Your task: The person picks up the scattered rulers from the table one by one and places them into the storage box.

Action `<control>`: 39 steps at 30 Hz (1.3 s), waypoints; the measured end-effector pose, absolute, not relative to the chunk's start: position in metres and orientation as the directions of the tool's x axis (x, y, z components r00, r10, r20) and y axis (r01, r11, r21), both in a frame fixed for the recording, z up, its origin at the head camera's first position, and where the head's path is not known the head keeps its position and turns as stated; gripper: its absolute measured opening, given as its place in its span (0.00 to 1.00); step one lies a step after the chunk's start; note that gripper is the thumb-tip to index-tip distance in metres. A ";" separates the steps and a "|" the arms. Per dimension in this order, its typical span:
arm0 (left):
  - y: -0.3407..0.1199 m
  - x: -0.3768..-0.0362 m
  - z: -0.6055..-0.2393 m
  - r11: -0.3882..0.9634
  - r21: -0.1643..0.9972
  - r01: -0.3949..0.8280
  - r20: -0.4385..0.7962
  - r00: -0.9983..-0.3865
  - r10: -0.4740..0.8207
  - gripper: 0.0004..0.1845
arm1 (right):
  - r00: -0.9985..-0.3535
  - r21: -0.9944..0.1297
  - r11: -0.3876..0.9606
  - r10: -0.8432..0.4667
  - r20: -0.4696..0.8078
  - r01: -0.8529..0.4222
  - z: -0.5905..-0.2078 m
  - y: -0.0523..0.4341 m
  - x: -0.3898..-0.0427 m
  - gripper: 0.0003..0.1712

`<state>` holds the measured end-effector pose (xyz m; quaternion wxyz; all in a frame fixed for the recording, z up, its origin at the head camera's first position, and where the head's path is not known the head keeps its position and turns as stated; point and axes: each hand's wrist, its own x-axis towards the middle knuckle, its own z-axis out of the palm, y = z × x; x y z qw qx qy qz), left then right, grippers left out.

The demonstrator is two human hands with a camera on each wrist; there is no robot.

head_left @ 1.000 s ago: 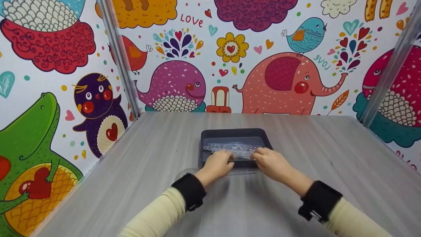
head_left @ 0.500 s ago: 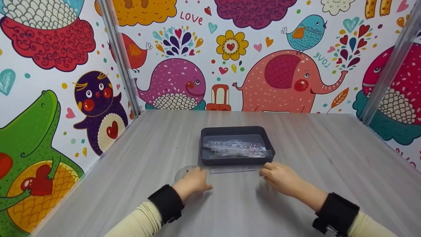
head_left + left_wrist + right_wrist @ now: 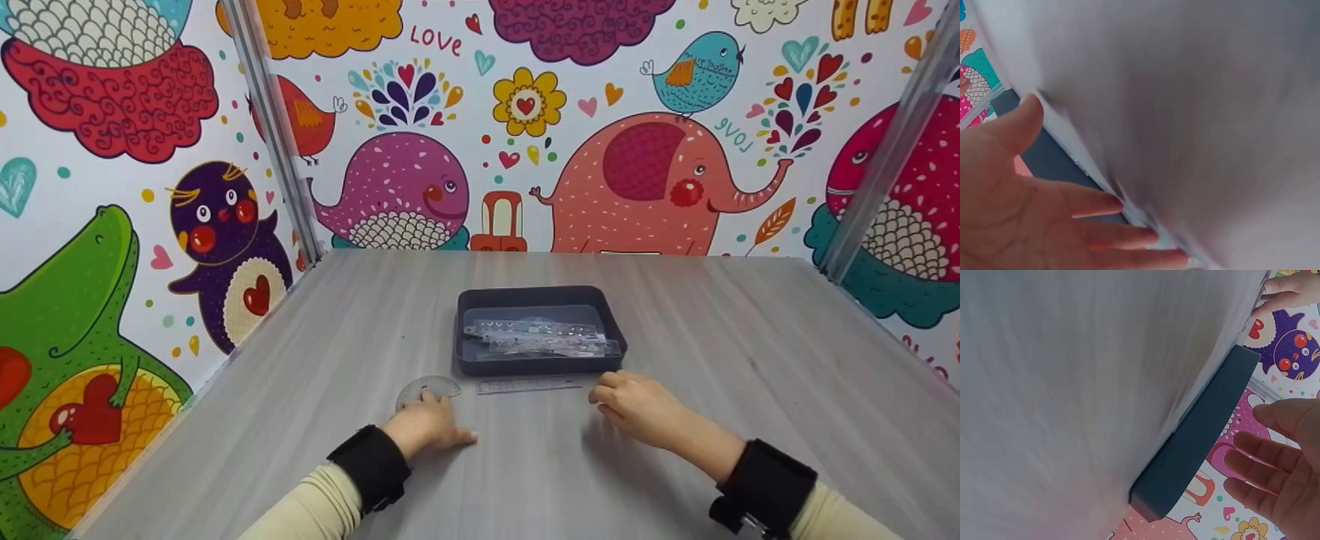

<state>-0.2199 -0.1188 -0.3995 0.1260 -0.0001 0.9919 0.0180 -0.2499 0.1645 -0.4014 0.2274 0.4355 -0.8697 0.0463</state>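
Note:
A clear protractor point(image 3: 444, 386) lies flat on the table left of centre. My left hand point(image 3: 424, 424) is over its near part, fingers extended down to it and thumb held out to the side. Beside it, a clear ruler point(image 3: 529, 386) lies along the front of a dark grey tray point(image 3: 540, 367). Inside that tray are several clear rulers point(image 3: 540, 341), overlapping in a pile. My right hand point(image 3: 637, 405) hovers near the tray's front right corner, holding nothing. In the right wrist view its fingers point(image 3: 1258, 467) are loosely bent, beside the tray wall point(image 3: 1190, 439).
The grey wood-grain table point(image 3: 712, 322) reaches back to a wall point(image 3: 517, 172) printed with cartoon animals. Metal posts point(image 3: 277, 135) stand at the back corners.
Both hands have come out of the tray, leaving the clear rulers in it. My left hand has moved left and nearer to me, onto the protractor; the right has drawn back to the right.

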 end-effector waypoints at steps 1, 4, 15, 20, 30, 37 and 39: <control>-0.118 -0.220 -0.399 0.999 0.040 -0.012 -0.252 -0.968 -0.001 0.46 | -0.519 0.115 0.615 -0.738 0.431 -0.780 -0.401 0.164 -0.250 0.06; -0.115 -0.218 -0.397 0.999 0.044 -0.018 -0.256 -0.967 -0.006 0.46 | -0.529 0.104 0.615 -0.742 0.411 -0.782 -0.401 0.165 -0.249 0.06; -0.095 -0.215 -0.397 0.978 -0.011 0.209 -0.220 -0.954 0.202 0.40 | -0.498 0.100 0.590 -0.750 0.435 -0.801 -0.406 0.165 -0.250 0.06; -0.076 -0.209 -0.395 0.956 -0.059 0.287 -0.242 -0.933 0.265 0.38 | -0.508 0.086 0.592 -0.749 0.425 -0.801 -0.408 0.166 -0.251 0.06; -0.038 -0.206 -0.398 0.926 -0.018 0.378 -0.220 -0.904 0.365 0.35 | -0.552 0.080 0.628 -0.731 0.401 -0.774 -0.407 0.167 -0.250 0.06; -0.021 -0.208 -0.397 0.908 0.041 0.417 -0.212 -0.885 0.416 0.26 | -0.596 0.078 0.655 -0.726 0.344 -0.752 -0.407 0.165 -0.254 0.05; -0.017 -0.208 -0.396 0.907 0.052 0.419 -0.220 -0.881 0.419 0.25 | -0.609 0.081 0.664 -0.722 0.328 -0.743 -0.407 0.166 -0.255 0.04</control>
